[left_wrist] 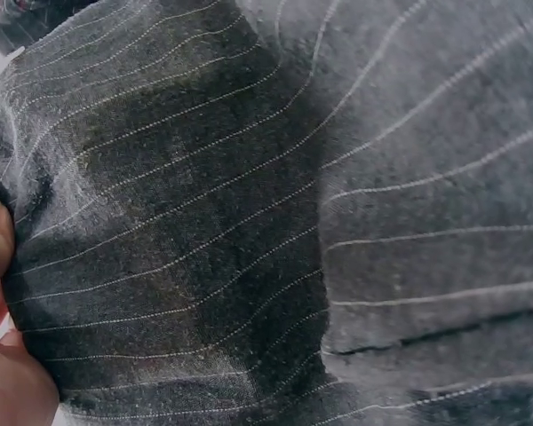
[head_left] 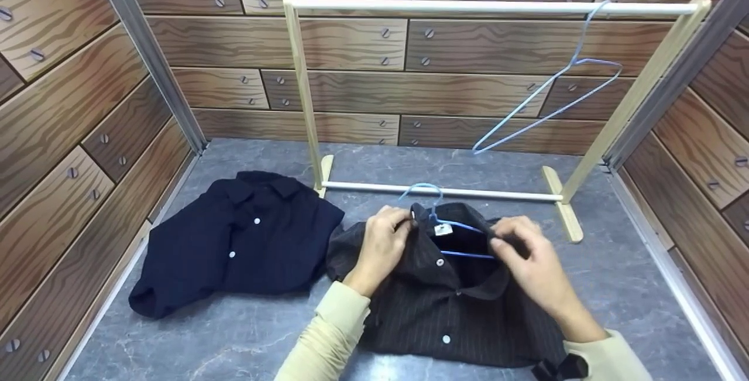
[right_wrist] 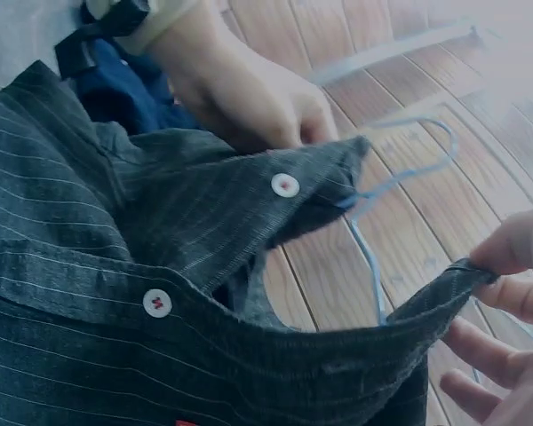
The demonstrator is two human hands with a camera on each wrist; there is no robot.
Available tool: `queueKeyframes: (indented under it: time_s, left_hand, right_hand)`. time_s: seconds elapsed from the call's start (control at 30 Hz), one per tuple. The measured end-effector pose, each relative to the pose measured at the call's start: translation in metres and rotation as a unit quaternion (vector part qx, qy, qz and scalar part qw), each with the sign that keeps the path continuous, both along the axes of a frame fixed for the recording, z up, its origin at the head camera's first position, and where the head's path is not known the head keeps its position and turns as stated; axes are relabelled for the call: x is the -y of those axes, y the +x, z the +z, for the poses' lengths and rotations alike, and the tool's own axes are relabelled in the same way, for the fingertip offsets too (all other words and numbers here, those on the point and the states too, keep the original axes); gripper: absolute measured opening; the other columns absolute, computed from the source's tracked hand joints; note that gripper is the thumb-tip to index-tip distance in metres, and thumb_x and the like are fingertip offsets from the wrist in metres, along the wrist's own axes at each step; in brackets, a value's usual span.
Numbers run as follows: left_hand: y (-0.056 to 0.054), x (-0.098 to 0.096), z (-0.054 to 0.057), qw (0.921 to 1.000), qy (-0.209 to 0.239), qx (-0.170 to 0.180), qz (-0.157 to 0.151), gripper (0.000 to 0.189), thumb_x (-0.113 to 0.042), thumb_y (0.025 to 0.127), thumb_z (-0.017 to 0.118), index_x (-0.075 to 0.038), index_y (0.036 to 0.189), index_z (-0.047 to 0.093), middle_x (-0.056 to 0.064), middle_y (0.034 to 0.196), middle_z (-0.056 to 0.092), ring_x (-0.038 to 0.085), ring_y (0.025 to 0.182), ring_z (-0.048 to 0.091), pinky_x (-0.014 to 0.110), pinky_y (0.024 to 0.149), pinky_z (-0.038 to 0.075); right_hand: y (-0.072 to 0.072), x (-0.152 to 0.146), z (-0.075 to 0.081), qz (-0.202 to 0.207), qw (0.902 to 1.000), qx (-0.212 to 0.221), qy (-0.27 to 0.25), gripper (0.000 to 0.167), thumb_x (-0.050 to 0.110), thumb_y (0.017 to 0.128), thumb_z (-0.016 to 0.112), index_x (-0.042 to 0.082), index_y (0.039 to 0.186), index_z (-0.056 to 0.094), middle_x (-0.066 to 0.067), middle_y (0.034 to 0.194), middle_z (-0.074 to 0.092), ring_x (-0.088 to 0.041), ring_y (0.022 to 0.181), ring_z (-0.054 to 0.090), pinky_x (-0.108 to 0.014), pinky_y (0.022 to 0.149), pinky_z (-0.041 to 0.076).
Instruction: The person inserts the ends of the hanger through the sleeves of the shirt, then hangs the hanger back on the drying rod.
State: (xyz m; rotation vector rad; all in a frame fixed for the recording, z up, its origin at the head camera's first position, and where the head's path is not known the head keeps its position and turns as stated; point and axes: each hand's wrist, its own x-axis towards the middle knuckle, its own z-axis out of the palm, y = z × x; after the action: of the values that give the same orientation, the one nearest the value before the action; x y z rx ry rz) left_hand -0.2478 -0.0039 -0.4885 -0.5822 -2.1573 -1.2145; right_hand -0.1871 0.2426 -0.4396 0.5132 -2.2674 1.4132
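A dark pinstriped button shirt (head_left: 450, 322) lies on the grey surface with a blue hanger (head_left: 462, 226) inside its neck opening. The hanger's hook sticks up above the collar. My left hand (head_left: 383, 243) pinches the left side of the collar between thumb and fingers. On the other side my right hand (head_left: 529, 258) pinches the collar edge, and the neck gapes between the two hands. In the right wrist view, white buttons (right_wrist: 157, 303) show along the shirt's front, and the right hand (right_wrist: 506, 328) grips the collar fabric. Striped cloth (left_wrist: 178, 213) fills most of the left wrist view.
A navy shirt (head_left: 269, 258) lies at the left. Behind stands a wooden rack (head_left: 468, 5) with white rods. One bare blue hanger (head_left: 544, 106) hangs from its top rod at the right. Wood-patterned walls (head_left: 351, 91) enclose the grey surface (head_left: 234, 340).
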Motion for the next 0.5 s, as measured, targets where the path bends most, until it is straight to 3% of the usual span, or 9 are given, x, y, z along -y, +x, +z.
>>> queueKeyframes:
  time_s: [0.27, 0.5]
  left_hand:
    - [0.007, -0.001, 0.012, 0.9997, -0.014, -0.017, -0.012, 0.009, -0.004, 0.086, 0.071, -0.01, 0.08, 0.073, -0.002, 0.081, 0.074, 0.012, 0.076, 0.064, 0.022, 0.068, 0.052]
    - [0.016, -0.01, 0.027, 0.9967, -0.05, -0.048, -0.042, 0.005, -0.009, 0.088, 0.071, -0.008, 0.086, 0.075, -0.001, 0.083, 0.074, 0.013, 0.077, 0.065, 0.021, 0.071, 0.051]
  right_hand:
    - [0.004, 0.011, -0.005, 0.018, 0.9966, -0.054, 0.06, 0.024, -0.01, 0.078, 0.073, 0.011, 0.085, 0.067, -0.007, 0.103, 0.066, -0.014, 0.101, 0.059, -0.01, 0.095, 0.038]
    - [0.009, 0.028, 0.006, 0.053, 0.9926, -0.077, 0.077, 0.02, -0.002, 0.084, 0.073, 0.016, 0.091, 0.068, -0.009, 0.11, 0.061, -0.022, 0.107, 0.058, -0.014, 0.101, 0.037]
